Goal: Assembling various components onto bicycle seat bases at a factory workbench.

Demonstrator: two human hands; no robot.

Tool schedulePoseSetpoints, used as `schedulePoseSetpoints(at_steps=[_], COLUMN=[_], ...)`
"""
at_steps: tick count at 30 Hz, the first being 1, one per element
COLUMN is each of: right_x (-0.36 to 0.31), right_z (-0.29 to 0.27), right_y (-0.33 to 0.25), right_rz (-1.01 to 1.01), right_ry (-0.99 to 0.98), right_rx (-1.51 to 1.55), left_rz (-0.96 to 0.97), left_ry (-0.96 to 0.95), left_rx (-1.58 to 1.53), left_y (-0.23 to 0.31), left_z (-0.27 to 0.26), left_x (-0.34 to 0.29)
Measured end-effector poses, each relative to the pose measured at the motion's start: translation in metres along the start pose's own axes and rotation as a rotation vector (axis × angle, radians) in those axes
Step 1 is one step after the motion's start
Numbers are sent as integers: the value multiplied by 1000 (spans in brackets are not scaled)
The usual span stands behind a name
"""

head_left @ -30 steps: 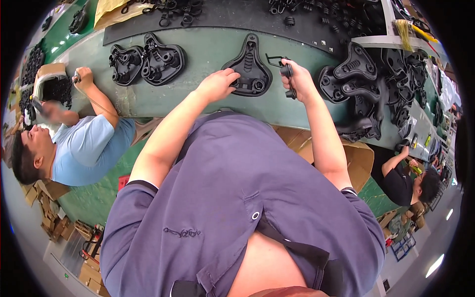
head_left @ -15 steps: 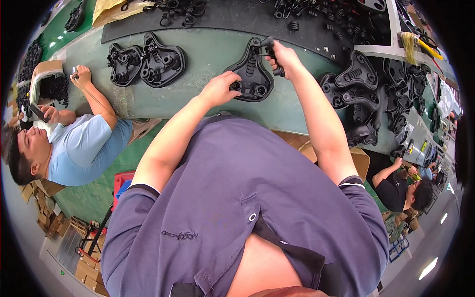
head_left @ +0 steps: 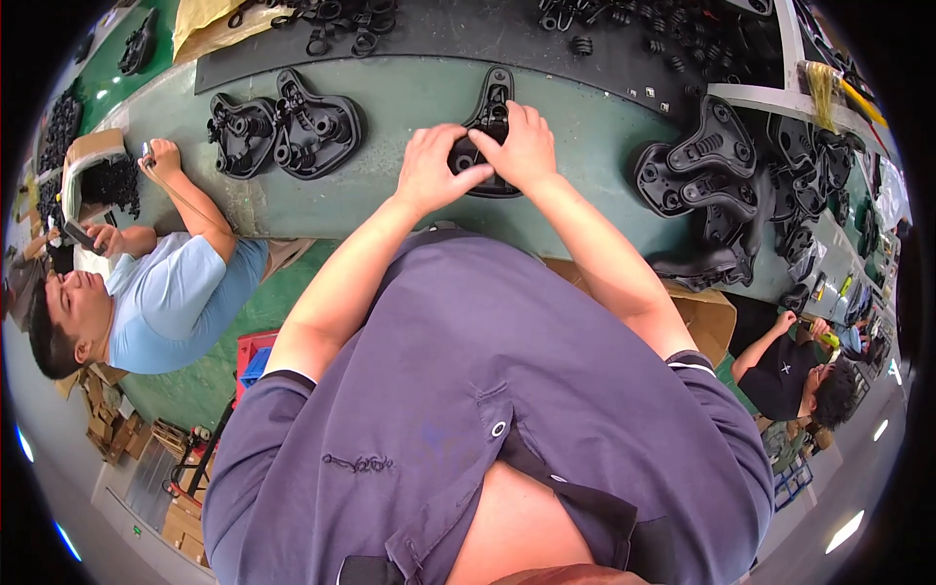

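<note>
A black bicycle saddle (head_left: pixel 500 88) lies underside up on the green table in front of me, its narrow nose pointing away. Across its middle sits a black fitting (head_left: pixel 487 123), partly hidden by my fingers. My left hand (head_left: pixel 432 168) curls round the left side of the saddle and fitting, thumb reaching inward. From the other side, my right hand (head_left: pixel 522 148) closes on the fitting, its thumb meeting the middle. Between the hands, the wide rear part of the saddle shows only in pieces.
Two similar saddles (head_left: pixel 317 125) lie to the left. Stacked saddles (head_left: pixel 707 166) crowd the right, beside a white metal frame (head_left: pixel 760 100). Small black rings and parts lie on a black mat (head_left: pixel 429 44) at the back. Co-workers sit left (head_left: pixel 161 302) and right (head_left: pixel 785 366).
My right hand has come left and nearer, bringing the black fitting from beside the saddle onto its middle. Both hands now meet there. The saddle appears turned slightly.
</note>
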State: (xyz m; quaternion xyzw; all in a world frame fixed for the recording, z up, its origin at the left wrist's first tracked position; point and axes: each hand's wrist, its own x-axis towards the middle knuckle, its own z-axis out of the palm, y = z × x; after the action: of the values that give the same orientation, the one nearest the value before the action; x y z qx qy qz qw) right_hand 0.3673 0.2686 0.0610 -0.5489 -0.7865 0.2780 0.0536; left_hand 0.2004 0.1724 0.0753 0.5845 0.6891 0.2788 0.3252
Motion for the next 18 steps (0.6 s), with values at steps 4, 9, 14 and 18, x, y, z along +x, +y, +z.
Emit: schedulePoseSetpoints(at_steps=[4,9,14,18], right_x=[-17,-10,3,-6], right_z=[14,30,26,-1], right_y=[2,11,13,31], right_rz=[-30,-82,-106,127], right_ry=[89,230,261,44], right_rx=[-23,58,53,564], left_rz=[-197,-132,-241,-665], left_ry=[228,299,284,-109], left_rx=[108,165,67,-309], left_y=[2,-3,-7,-53], left_z=[44,58,59,32], left_x=[29,39,46,53])
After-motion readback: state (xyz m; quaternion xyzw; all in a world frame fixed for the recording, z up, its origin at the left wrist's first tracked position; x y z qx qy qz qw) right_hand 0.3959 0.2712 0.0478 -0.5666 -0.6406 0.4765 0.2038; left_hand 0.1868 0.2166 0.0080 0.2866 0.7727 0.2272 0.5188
